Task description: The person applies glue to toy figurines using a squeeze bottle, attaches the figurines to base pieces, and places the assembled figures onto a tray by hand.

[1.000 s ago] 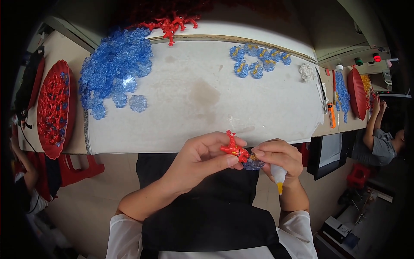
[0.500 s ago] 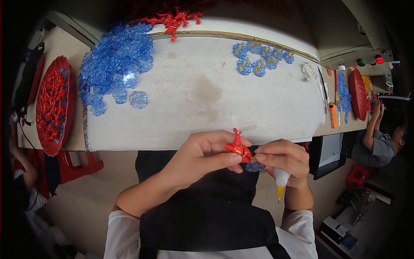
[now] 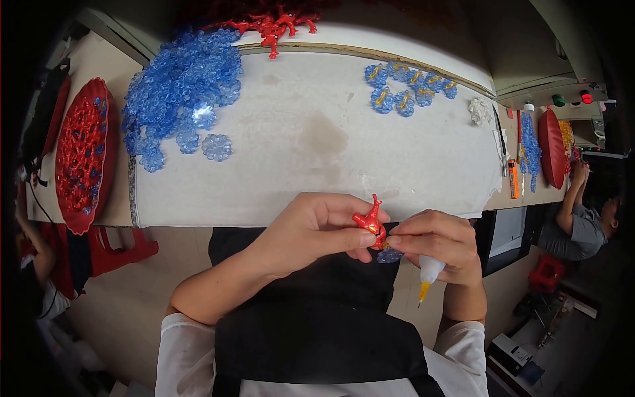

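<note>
Between the thumb and fingers of my left hand (image 3: pixel 307 228) is a small glossy red figurine (image 3: pixel 370 221) with limb-like prongs, one pointing up. My right hand (image 3: pixel 442 243) pinches a translucent blue flower-shaped piece (image 3: pixel 390 255) against the figurine's lower end; my fingertips partly hide where they meet. A white squeeze bottle (image 3: pixel 432 268) with a yellow nozzle is tucked in the same right hand, nozzle downward. Both hands are just off the table's near edge, over my black apron (image 3: pixel 317 344).
The pale-topped table (image 3: pixel 278 178) bears a heap of blue flower pieces (image 3: pixel 185 86) at left and several with yellow strips (image 3: pixel 405 102) at back right. Red figurines (image 3: pixel 281 26) lie on the back ledge. A red tray (image 3: pixel 73 218) stands far left, an orange lighter (image 3: pixel 513 180) at right.
The figurine has turned slightly, its upper prong now leaning more to the right. The bottle's nozzle has swung a little leftward. The whole view has shifted slightly.
</note>
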A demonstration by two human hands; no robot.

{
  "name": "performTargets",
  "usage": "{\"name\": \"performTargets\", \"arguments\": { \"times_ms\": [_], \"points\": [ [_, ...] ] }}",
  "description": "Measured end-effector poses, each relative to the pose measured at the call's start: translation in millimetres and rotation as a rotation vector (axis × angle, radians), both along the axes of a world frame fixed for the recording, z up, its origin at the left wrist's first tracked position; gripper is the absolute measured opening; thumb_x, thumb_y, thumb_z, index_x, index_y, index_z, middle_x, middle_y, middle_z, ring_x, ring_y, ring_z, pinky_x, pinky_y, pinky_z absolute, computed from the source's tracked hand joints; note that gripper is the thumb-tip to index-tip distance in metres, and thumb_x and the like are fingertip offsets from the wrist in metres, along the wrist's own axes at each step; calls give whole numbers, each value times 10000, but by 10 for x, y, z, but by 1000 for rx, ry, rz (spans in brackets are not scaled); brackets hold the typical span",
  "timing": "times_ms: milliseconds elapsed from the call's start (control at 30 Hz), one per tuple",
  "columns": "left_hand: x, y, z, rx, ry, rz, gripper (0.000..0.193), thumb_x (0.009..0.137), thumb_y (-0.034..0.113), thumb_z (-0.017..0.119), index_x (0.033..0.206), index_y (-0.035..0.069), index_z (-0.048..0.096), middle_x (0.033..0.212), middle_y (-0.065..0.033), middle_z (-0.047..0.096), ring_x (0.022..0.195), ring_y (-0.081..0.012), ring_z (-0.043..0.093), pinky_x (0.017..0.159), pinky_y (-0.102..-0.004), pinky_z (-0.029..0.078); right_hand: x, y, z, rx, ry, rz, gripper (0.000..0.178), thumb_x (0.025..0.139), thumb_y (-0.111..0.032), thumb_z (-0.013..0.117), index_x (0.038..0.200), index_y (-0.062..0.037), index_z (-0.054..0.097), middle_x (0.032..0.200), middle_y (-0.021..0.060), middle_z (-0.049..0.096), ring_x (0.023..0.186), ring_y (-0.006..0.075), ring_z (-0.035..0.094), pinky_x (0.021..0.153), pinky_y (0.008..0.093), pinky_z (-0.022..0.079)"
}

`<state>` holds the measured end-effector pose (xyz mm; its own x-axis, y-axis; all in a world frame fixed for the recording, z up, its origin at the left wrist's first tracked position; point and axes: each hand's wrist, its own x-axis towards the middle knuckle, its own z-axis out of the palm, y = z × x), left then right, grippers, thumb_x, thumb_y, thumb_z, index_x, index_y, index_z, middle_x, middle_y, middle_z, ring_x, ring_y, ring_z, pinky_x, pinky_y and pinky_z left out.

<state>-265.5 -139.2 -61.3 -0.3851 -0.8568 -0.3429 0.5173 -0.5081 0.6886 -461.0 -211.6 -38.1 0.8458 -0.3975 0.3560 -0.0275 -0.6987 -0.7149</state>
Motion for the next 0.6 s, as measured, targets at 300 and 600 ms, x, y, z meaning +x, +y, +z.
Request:
{"name": "performTargets", "arguments": {
  "times_ms": [300,600],
  "points": [
    [-16,-36,-53,-8,9,-20,268,780,31,565,1037,-40,531,859,-107,606,714,-136,601,648,-236,505,-7,29,24,-64,59,-43,185,626,-66,660,801,-12,631,752,96,591,593,185,590,496,237,471],
    [-25,-22,-109,9,-9,-63,270,794,42,553,1049,-40,521,871,-103,603,757,-126,589,656,-235,501,-17,0,16,15,108,20,224,604,-1,641,827,13,629,754,90,555,594,182,554,494,250,442]
  ]
}}
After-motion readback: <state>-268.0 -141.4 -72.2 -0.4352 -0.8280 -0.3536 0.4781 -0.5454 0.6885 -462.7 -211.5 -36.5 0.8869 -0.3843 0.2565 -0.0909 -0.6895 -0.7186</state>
